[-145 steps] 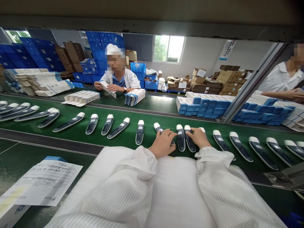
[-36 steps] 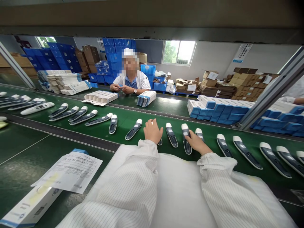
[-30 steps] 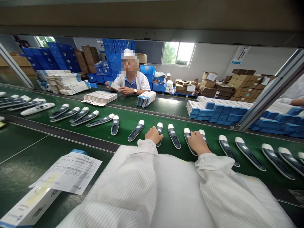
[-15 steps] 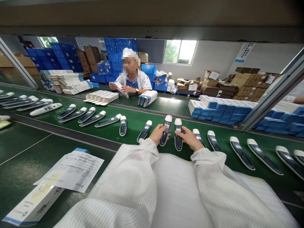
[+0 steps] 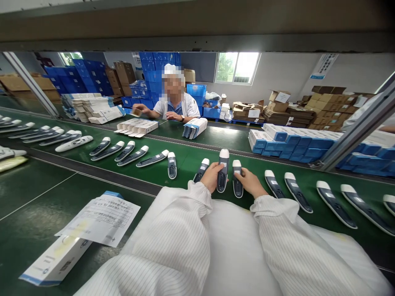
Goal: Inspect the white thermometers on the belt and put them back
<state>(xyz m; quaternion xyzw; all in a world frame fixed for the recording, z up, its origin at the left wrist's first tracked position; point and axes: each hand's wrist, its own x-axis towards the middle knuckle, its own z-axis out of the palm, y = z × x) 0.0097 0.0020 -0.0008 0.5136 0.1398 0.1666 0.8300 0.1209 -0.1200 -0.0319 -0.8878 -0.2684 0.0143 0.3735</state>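
Note:
My left hand [image 5: 212, 176] grips a slim handheld device [image 5: 222, 172], dark grey with a white cap and a narrow recess in its lower half. It is nearly upright above the green conveyor belt. Just right of it, my right hand [image 5: 250, 181] has its fingers closed on a second device [image 5: 237, 181] of the same kind, a little lower and slightly tilted. Whether that one touches the belt I cannot tell. Partly behind my left hand lies another such device [image 5: 202, 168]. To the right of my right hand rests one more device [image 5: 273, 183].
Several more devices lie along the conveyor belt [image 5: 160, 172] on both sides. A printed sheet [image 5: 101, 218] lies over a white box [image 5: 58, 259] at front left. Across the belt, a co-worker [image 5: 177, 107] sits behind white cartons [image 5: 138, 126]. Metal posts [image 5: 348, 123] flank the line.
Devices on the belt have shifted right in view, and the view itself has moved somewhat. My hands still hold the two devices. The co-worker no longer holds the carton and now reaches left.

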